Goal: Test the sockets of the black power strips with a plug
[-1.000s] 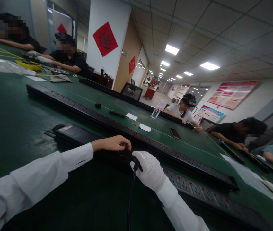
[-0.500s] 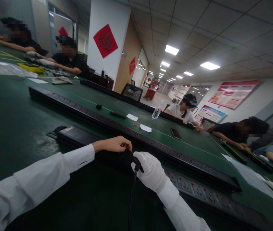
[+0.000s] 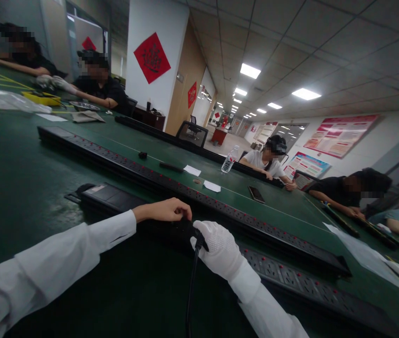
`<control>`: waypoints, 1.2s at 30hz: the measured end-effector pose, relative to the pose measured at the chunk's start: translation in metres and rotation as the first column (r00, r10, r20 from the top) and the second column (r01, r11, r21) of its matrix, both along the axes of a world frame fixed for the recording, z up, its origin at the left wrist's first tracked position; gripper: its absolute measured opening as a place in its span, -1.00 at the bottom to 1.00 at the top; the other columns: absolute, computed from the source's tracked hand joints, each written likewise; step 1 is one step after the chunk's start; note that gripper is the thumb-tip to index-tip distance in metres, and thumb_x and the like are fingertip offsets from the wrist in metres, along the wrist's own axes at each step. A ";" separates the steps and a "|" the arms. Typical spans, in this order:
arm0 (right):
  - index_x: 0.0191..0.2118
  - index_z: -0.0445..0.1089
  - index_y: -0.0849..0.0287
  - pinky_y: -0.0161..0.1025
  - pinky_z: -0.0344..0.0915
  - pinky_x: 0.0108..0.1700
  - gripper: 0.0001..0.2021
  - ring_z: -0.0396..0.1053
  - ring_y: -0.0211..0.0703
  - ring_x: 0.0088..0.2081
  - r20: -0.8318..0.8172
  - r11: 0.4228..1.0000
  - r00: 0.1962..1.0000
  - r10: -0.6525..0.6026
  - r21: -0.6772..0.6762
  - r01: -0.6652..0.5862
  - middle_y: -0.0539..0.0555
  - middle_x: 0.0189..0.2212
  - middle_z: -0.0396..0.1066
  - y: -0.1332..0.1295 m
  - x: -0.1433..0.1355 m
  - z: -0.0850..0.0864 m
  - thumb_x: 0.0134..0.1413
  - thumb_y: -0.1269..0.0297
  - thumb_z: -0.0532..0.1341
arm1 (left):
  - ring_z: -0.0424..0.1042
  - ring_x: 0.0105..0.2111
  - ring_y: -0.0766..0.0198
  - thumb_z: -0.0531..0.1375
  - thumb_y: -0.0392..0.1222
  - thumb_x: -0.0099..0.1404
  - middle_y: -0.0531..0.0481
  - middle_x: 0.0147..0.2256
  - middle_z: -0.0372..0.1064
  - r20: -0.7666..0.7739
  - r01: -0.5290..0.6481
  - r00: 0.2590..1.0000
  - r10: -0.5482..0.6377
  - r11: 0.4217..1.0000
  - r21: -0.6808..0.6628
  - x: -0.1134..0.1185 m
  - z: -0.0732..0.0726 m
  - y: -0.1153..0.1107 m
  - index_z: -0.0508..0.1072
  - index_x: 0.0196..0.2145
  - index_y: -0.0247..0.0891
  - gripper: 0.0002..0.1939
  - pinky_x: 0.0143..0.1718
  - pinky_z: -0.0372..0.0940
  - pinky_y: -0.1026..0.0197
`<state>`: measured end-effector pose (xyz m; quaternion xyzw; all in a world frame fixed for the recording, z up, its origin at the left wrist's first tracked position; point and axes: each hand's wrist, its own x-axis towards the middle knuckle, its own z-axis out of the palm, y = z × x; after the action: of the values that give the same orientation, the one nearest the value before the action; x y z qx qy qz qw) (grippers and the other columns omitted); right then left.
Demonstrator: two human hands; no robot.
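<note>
My right hand [image 3: 217, 246], in a white dotted glove, is closed on the black plug end of a cable [image 3: 192, 286] that hangs down towards me. My bare left hand [image 3: 166, 210] rests on the near black power strip [image 3: 291, 277], its fingers curled down beside the plug; whether they grip anything is hidden. The near strip runs from centre left to lower right, with rows of sockets and red lights or switches. Just beyond it lies a second long power strip [image 3: 143, 173], roughly parallel. Where the plug meets the near strip is too dark to make out.
On the green table [image 3: 5, 178] are a water bottle [image 3: 230, 159], a phone [image 3: 256, 194], white paper pieces [image 3: 212, 186], a small black part [image 3: 142, 155] and a plastic sheet [image 3: 357, 251]. A third strip [image 3: 157, 134] lies farther back. Several people work around the table.
The view has shifted very slightly. Both hands keep the same pose on the near strip and plug.
</note>
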<state>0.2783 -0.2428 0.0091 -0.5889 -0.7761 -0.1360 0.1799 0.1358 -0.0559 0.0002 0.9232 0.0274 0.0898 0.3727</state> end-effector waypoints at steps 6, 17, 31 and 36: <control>-0.04 0.20 0.15 -0.19 0.23 -0.13 -0.69 0.28 -0.15 -0.16 0.001 1.000 1.000 -0.001 -0.023 0.001 0.13 -0.17 0.32 0.000 0.000 0.001 0.07 0.24 0.03 | 0.32 -0.33 0.33 0.00 -0.43 -0.01 0.04 -0.26 0.37 -0.007 0.005 1.000 -0.005 1.000 -0.016 0.000 0.001 -0.001 0.40 -0.22 -0.25 -0.62 -0.30 0.18 0.33; -0.04 0.19 0.15 -0.18 0.23 -0.14 -0.68 0.28 -0.14 -0.17 0.012 1.000 1.000 0.002 -0.015 -0.002 0.14 -0.18 0.32 0.001 0.001 0.000 0.08 0.23 0.03 | 0.31 -0.25 0.30 0.01 -0.45 -0.03 0.05 -0.19 0.35 0.001 0.039 0.999 -0.040 0.998 0.048 -0.002 0.002 -0.003 0.36 -0.18 -0.21 -0.57 -0.21 0.19 0.30; -0.03 0.19 0.17 -0.17 0.22 -0.12 -0.68 0.27 -0.13 -0.16 -0.004 0.999 1.000 -0.008 -0.045 0.008 0.15 -0.15 0.30 0.001 0.000 0.001 0.08 0.22 0.02 | 0.32 -0.24 0.30 0.03 -0.42 0.00 0.06 -0.19 0.35 -0.023 0.012 1.000 -0.011 0.998 0.057 -0.003 0.004 -0.006 0.35 -0.17 -0.20 -0.60 -0.19 0.19 0.30; -0.03 0.20 0.16 -0.18 0.23 -0.13 -0.67 0.28 -0.15 -0.17 -0.005 0.999 1.000 -0.008 -0.033 0.008 0.14 -0.16 0.31 0.001 0.000 0.001 0.07 0.22 0.04 | 0.32 -0.24 0.31 0.04 -0.42 0.00 0.05 -0.19 0.35 -0.022 0.032 0.999 -0.032 0.999 0.044 -0.002 0.004 -0.005 0.35 -0.17 -0.22 -0.60 -0.20 0.20 0.30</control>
<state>0.2786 -0.2418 0.0097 -0.5952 -0.7754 -0.1226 0.1717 0.1338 -0.0608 0.0038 0.9325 0.0146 0.0745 0.3532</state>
